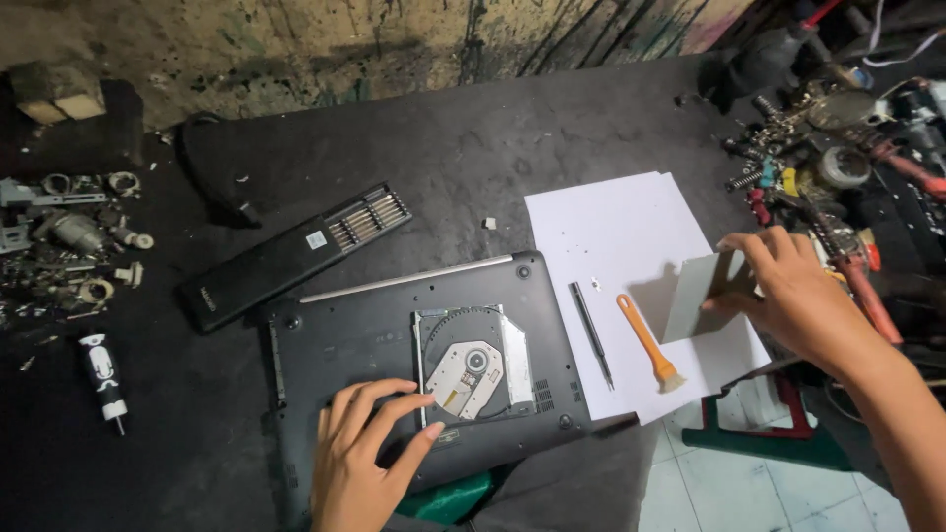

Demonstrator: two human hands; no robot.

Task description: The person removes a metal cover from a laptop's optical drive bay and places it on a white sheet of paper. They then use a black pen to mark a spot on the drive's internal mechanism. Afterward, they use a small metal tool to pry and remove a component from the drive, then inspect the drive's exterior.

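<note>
A dark laptop [365, 325] lies bottom side up on the black work surface, its optical drive [473, 363] exposed in the middle. My left hand [363, 453] rests flat on the laptop's near edge, fingers spread, fingertips beside the drive. My right hand [793, 291] pinches a thin grey rectangular panel [698, 294] by its right edge, tilted above the white paper sheet [621, 246]. On the paper lie a slim black screwdriver [592, 333] and an orange-handled brush [650, 345].
A long black screwdriver-bit case [291, 254] lies open behind the laptop. Metal parts and screws [69, 246] are heaped at the far left, with a small white-and-black tool [103, 379] below them. Tools and cables [838, 167] crowd the right. The table edge drops to tiled floor [729, 483].
</note>
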